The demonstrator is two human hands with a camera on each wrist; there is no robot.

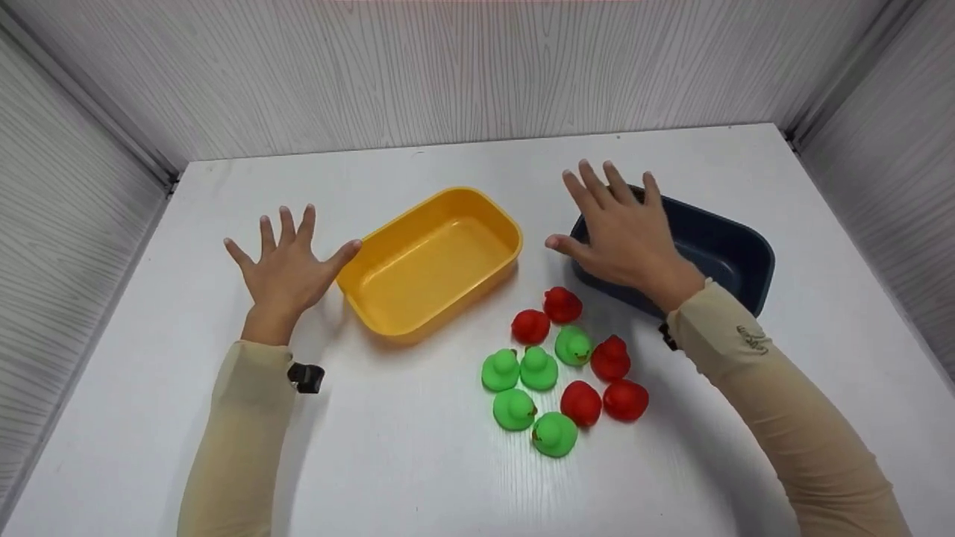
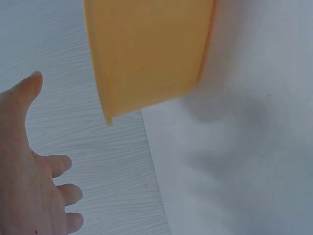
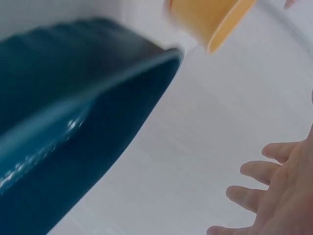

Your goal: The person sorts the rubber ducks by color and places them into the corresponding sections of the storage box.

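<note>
My left hand (image 1: 287, 276) is spread wide beside the yellow bin (image 1: 425, 268), its thumb overlapping the bin's left rim in the head view. The left wrist view shows that hand (image 2: 29, 171) apart from the bin's wall (image 2: 151, 54), holding nothing. Above the dark blue bin (image 1: 727, 261) my right hand (image 1: 627, 235) is spread too, fingers straight and holding nothing, and it hides part of that bin. Several green rubber ducks (image 1: 515, 409) and several red rubber ducks (image 1: 625, 400) lie in a loose cluster on the white table, in front of the two bins.
White wood-grain panels (image 1: 462, 74) enclose the table (image 1: 403, 462) at the back and both sides. Both bins stand toward the back, the yellow one left of centre and the blue one to the right. A small black device (image 1: 306, 378) sits on the left wrist.
</note>
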